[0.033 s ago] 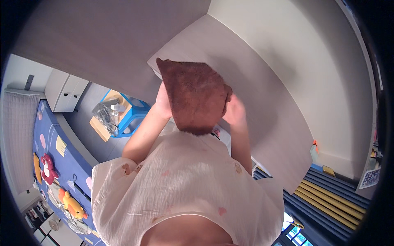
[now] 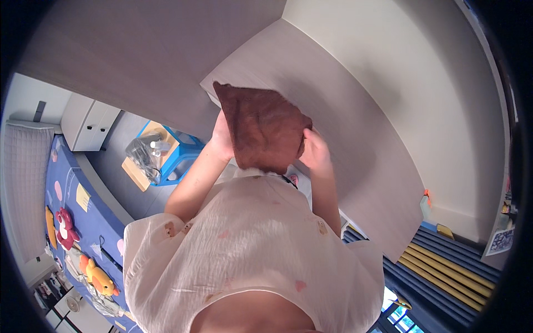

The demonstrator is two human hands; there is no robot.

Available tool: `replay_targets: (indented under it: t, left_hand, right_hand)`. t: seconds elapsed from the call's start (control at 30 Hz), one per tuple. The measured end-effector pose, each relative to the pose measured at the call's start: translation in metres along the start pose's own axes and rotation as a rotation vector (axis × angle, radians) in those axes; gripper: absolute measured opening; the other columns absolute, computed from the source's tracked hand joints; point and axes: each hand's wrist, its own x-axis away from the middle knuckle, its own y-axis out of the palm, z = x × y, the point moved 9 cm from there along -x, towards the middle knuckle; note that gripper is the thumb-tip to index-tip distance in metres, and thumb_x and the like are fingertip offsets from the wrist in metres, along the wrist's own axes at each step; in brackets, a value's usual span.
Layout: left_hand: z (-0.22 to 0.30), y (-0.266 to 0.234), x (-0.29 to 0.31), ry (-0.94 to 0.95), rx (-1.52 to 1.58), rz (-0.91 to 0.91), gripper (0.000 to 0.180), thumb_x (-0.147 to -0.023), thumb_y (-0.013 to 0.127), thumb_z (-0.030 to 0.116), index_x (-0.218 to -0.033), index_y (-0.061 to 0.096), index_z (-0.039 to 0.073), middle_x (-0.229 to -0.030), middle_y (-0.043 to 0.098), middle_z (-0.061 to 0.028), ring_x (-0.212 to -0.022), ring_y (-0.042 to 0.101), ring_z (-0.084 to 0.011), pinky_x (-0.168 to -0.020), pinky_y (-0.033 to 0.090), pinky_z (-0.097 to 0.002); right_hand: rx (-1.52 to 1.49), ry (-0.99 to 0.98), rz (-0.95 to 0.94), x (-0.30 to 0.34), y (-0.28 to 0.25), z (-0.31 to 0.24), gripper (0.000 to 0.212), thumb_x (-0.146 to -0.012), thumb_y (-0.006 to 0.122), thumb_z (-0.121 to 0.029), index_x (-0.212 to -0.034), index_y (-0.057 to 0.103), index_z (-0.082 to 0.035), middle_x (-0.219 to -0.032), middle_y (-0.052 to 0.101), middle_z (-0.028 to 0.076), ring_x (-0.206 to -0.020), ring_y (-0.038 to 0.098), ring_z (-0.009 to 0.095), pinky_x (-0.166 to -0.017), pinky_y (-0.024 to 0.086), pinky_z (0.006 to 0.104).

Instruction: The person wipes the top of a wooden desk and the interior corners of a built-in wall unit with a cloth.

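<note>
A brown cloth (image 2: 260, 125), soft and fuzzy at its edges, is held up in front of my white shirt. Its upper left corner sticks out in a point, and shallow creases run across its face. My left hand (image 2: 223, 136) grips the cloth along its left side, the fingers mostly hidden behind the fabric. On the other side my right hand (image 2: 316, 151) pinches a bunched part of the right edge, thumb and fingers bent. Behind the cloth is a greyish wood-toned surface (image 2: 344, 133).
To the left, a blue stool (image 2: 186, 158) with a tan top carries a plastic bag (image 2: 141, 155) and a white bottle (image 2: 160, 146). A bed (image 2: 83, 183) with blue bedding holds plush toys, including a yellow duck (image 2: 99, 277). Blue and yellow curtains (image 2: 438, 266) hang at lower right.
The cloth's lower edge has risen and its face has become more creased. My right hand has shifted slightly and shows more sharply; the left hand stays in place.
</note>
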Motion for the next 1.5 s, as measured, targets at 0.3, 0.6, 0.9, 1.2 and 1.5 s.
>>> replay_targets:
  t: [0.3,0.6,0.9,1.2,1.5]
  left_hand:
    - [-0.028,-0.047,0.033,-0.267,0.045,0.155,0.059,-0.072,0.032,0.049,-0.110,0.032,0.003,-0.110,0.036,-0.0115,-0.102,0.033,-0.0222,-0.083,0.027,-0.0357]
    - [0.046,0.186,0.014,0.483,-1.747,-0.678,0.026,-0.065,0.033,-0.002,-0.083,0.051,-0.004,-0.080,0.054,-0.0103,-0.079,0.049,-0.0173,-0.072,0.038,-0.0260]
    - [0.112,0.208,-0.062,0.435,-1.617,-0.461,0.012,-0.072,0.040,0.013,-0.068,0.048,0.006,-0.069,0.047,0.0014,-0.067,0.043,-0.0070,-0.058,0.034,-0.0196]
    - [0.115,0.254,-0.049,0.454,-1.595,-0.553,0.019,-0.063,0.036,-0.002,-0.077,0.049,0.001,-0.069,0.051,-0.0044,-0.061,0.048,-0.0102,-0.058,0.039,-0.0221]
    - [0.106,0.254,-0.036,0.558,-1.906,-0.715,0.009,-0.067,0.042,0.006,-0.074,0.048,0.005,-0.072,0.048,-0.0012,-0.068,0.045,-0.0091,-0.060,0.037,-0.0214]
  right_hand:
    - [0.409,0.005,0.275,-0.001,-0.024,-0.017,0.023,-0.073,0.044,-0.011,-0.094,0.044,0.001,-0.087,0.050,0.006,-0.081,0.047,0.014,-0.071,0.037,0.0258]
    - [1.055,-0.652,-0.042,0.022,0.103,-0.194,0.016,-0.073,0.038,-0.008,-0.082,0.047,0.001,-0.085,0.046,0.014,-0.074,0.046,0.020,-0.064,0.038,0.0278]
    - [1.148,-0.851,-0.115,-0.028,0.158,-0.261,0.024,-0.062,0.024,0.011,-0.064,0.046,-0.001,-0.068,0.047,0.005,-0.067,0.045,0.012,-0.062,0.036,0.0211]
    - [1.116,-0.727,-0.208,-0.027,0.196,-0.270,0.011,-0.075,0.041,-0.014,-0.066,0.040,-0.007,-0.061,0.044,0.001,-0.056,0.042,0.008,-0.049,0.035,0.0177]
    - [0.834,-0.559,-0.354,-0.036,0.148,-0.250,0.013,-0.075,0.031,-0.015,-0.067,0.035,-0.006,-0.064,0.039,0.001,-0.062,0.039,0.009,-0.055,0.032,0.0200]
